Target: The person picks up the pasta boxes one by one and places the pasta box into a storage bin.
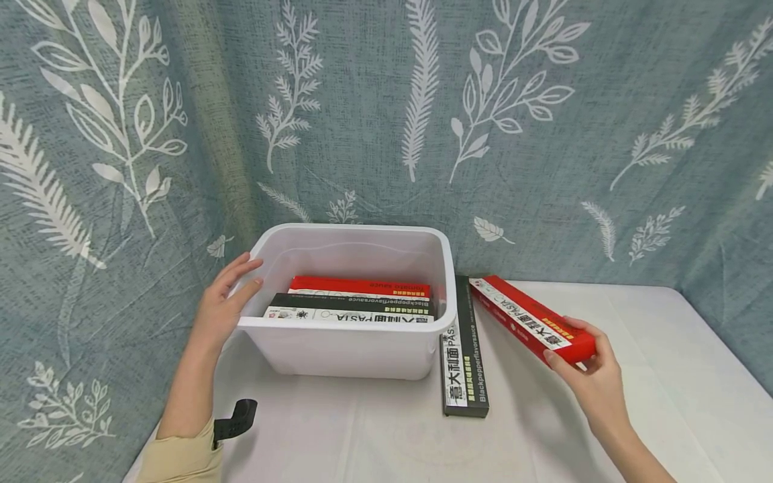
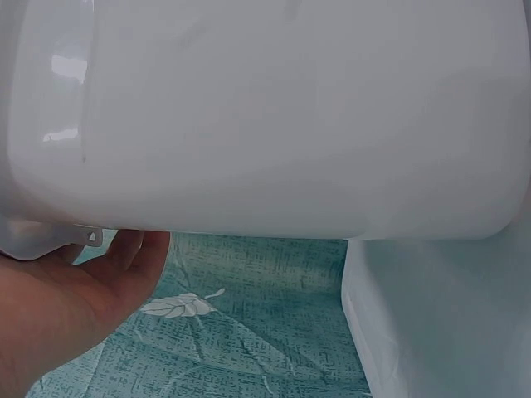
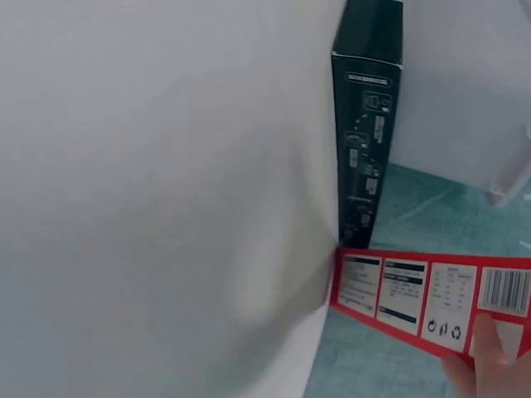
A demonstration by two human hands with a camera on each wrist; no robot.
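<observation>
My left hand (image 1: 223,305) grips the left rim of a white plastic bin (image 1: 350,352), thumb over the edge. In the left wrist view some of its fingers (image 2: 145,257) lie against the outer wall. On the right, my right hand (image 1: 594,376) holds a red pasta box (image 1: 531,318) by its near end, thumb on one side and fingers over the other. The box slants, near end raised, far end low by a black pasta box (image 1: 468,362) lying beside the bin. Its back panel with a barcode (image 3: 506,290) shows in the right wrist view.
Inside the bin lie another red pasta box (image 1: 362,285) and another black pasta box (image 1: 356,305), side by side. A white cloth covers the table (image 1: 386,436). A patterned blue-green curtain (image 1: 374,134) hangs behind and along the left. A black wrist mount (image 1: 238,421) sticks out from the left sleeve.
</observation>
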